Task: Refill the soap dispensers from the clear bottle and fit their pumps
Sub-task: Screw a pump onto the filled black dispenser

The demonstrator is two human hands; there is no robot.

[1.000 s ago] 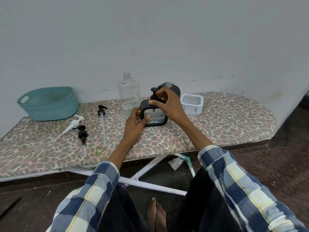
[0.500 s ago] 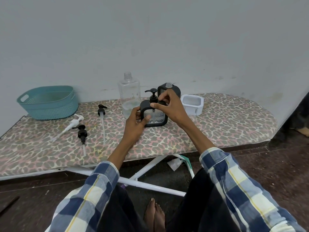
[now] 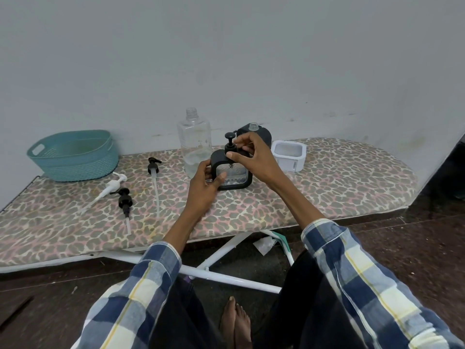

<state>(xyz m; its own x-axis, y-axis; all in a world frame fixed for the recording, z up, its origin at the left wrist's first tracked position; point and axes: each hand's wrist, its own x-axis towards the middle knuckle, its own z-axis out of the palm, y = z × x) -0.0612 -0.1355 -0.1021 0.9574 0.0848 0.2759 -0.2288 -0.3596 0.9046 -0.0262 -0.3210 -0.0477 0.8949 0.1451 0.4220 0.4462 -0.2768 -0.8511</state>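
I see pump (image 3: 229, 143) head now clear of right hand (image 3: 247, 157), fingers (image 3: 230, 154) pinching its collar (mid-twist, I judge). Left hand (image 3: 206, 183) grips dispenser (image 3: 232, 172) at desk (image 3: 327, 197) centre. Bottle (image 3: 195, 144) at 11 o'clock of it. Three pumps loose at 9.

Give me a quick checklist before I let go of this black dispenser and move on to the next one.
1. Left hand holds the black dispenser steady: ok.
2. Right hand grips the pump collar: ok.
3. Pump screwed fully tight: cannot tell.
4. Second black dispenser has its pump fitted: not ok, neck open.
5. Spare pumps in reach: ok, white pump and two black pumps lie on the board.
6. Clear bottle upright: ok.
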